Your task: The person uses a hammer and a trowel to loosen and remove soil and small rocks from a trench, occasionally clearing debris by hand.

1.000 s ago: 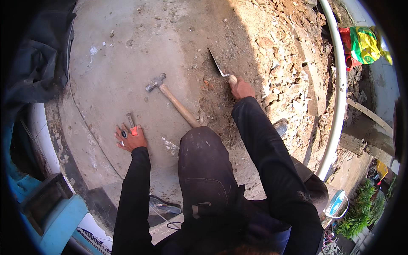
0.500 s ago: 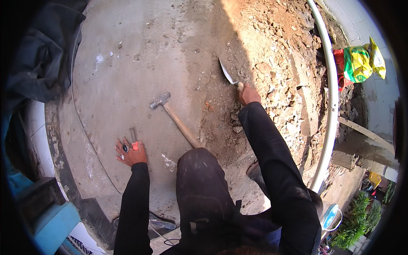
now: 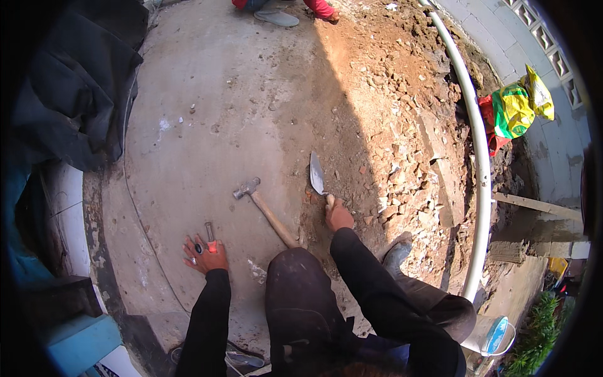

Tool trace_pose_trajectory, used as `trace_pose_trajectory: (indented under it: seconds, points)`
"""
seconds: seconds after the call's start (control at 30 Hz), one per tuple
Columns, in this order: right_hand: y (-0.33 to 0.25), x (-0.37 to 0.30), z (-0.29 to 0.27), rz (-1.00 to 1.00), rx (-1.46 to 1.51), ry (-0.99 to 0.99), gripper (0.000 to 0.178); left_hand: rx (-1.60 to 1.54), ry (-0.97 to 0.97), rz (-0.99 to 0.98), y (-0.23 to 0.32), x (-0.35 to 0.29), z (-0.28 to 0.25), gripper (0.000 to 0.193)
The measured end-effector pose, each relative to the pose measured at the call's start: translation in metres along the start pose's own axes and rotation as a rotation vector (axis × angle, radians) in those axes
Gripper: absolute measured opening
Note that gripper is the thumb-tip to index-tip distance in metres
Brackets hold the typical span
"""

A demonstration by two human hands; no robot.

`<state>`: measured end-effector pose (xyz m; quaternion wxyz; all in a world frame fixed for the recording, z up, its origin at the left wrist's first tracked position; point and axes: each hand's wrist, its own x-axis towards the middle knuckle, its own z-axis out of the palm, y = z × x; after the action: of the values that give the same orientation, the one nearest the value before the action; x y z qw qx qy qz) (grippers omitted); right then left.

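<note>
So you've got a smooth grey concrete floor (image 3: 207,138) in front of you, mostly in shade, with a thin dark cable (image 3: 139,226) running down its left side. Off to your right it turns into rough brown soil and broken rubble (image 3: 402,135) — bright sun hits that part, and the shadow edge cuts diagonally across. Past it there's a long, curved white pipe (image 3: 480,182), then a pale grey block wall (image 3: 480,34) with square patterned vent blocks (image 3: 541,26) up top. Your left has a crumpled black sheet (image 3: 75,94) — can't tell if it's cloth or plastic. Leafy green plants (image 3: 537,333) sit lower right.
</note>
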<state>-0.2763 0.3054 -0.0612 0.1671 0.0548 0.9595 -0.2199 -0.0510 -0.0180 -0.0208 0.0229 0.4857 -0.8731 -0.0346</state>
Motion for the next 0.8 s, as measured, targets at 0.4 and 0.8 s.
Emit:
trace_pose_trajectory:
  seconds: [0.4, 0.8]
  points:
    - [0.115, -0.045, -0.119, 0.07, 0.085, 0.339, 0.042, -0.054, -0.017, -0.033, 0.006, 0.001, -0.007, 0.065]
    - [0.077, -0.14, 0.003, 0.179, 0.171, -0.119, 0.042, 0.013, 0.032, 0.0, 0.001, 0.005, 0.011, 0.075]
